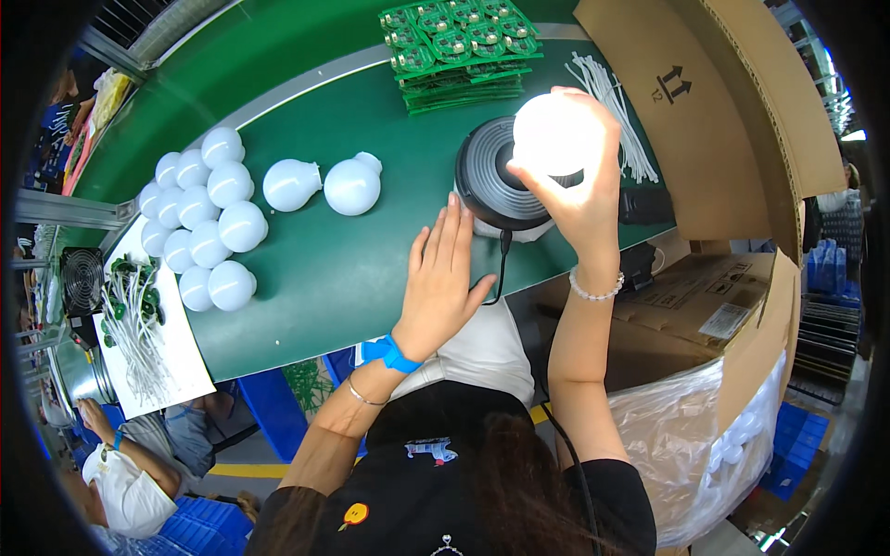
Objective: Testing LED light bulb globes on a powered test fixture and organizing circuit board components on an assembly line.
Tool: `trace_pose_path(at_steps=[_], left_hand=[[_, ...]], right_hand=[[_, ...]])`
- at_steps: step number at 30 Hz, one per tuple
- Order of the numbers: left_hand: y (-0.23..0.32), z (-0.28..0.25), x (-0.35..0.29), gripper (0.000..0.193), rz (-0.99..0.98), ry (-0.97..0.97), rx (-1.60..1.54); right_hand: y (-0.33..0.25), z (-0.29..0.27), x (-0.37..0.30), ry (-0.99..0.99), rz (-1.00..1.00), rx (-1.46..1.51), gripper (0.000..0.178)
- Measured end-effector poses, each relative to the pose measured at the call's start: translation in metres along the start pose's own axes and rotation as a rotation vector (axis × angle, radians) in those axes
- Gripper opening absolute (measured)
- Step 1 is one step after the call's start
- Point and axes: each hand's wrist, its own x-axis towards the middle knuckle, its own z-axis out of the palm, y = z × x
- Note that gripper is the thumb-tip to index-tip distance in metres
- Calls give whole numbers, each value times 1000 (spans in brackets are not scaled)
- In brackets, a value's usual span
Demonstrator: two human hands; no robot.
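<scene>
A brightly glowing light bulb (556, 132) is in my right hand (591, 185), the fingers wrapped round its globe. It is over a round black-and-grey ringed base (496, 176) with a cable; whether the two touch is hidden by the glare and my hand. My left hand (447, 269) lies flat on the green table beside the base, fingers stretched out and holding nothing. To its left, two unlit white bulbs (352, 185) lie on their sides. A cluster of several more white bulbs (209, 218) stands farther left.
Stacked green circuit boards (464, 56) stand at the table's back. White cable ties or wires (616, 116) lie right of the base. An open cardboard box (714, 306) borders the right side. Wired parts (139, 324) lie on white sheet at left, near another person (130, 486).
</scene>
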Motion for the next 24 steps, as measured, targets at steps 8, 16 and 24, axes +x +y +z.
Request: trace_pose_path(at_steps=[8,16,24], left_hand=[[-1,2,0,86,11,11,5],[0,1,0,86,10,10,3],[1,0,0,83,9,26,22]], right_hand=[[-2,20,1,204,63,77,39],[1,-6,-3,38,49,214,40],[-4,-10,-7,-121,110,224,55]])
